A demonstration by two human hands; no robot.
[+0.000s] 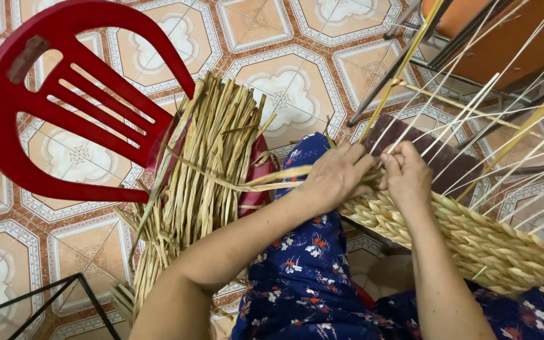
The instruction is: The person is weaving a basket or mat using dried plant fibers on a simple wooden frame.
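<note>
Head view: left hand closed on a flat straw strand trailing toward 9 o'clock; right hand just beside it, fingers pinched on the top edge of the woven band, which runs to 4 o'clock. Thin pale stakes fan toward 1 o'clock. Straw bundle lies on the red chair at 9 o'clock, over tiled floor.

Red plastic chair — patterned tile floor beneath
</note>
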